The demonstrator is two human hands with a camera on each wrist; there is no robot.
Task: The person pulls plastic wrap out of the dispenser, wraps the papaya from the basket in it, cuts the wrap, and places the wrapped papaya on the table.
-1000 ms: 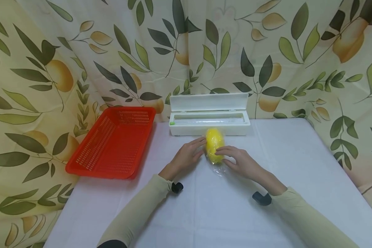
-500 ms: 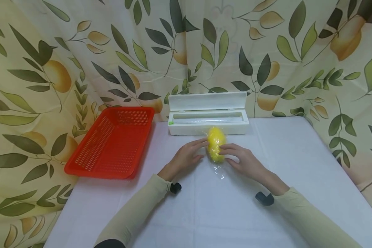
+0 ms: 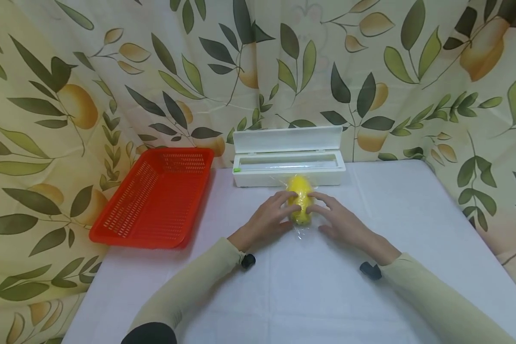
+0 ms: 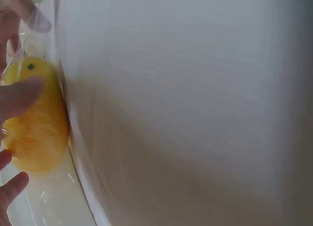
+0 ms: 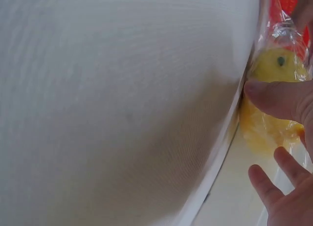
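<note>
A yellow mango (image 3: 300,188), loosely wrapped in clear film, lies lengthwise on the table in front of a white film box. In the left wrist view the mango (image 4: 41,133) shows its dark stem spot, and the right wrist view shows the mango (image 5: 271,130) with film crinkled over that end. My left hand (image 3: 271,215) touches the mango's left side with spread, slightly bent fingers. My right hand (image 3: 346,222) does the same from the right. Both thumbs lie near the stem end. Loose film (image 3: 300,232) sticks out toward me.
The white box (image 3: 245,179) has its lid (image 3: 288,141) raised, with a roll of film inside and a green tab at its left end. Left of it stands a red perforated basket (image 3: 155,205). A leaf-patterned curtain (image 3: 155,86) hangs behind the white-covered table (image 3: 318,291).
My left hand has moved right so its fingertips now overlap the mango's top. The right hand has shifted slightly farther forward along the other side. The mango has barely moved.
</note>
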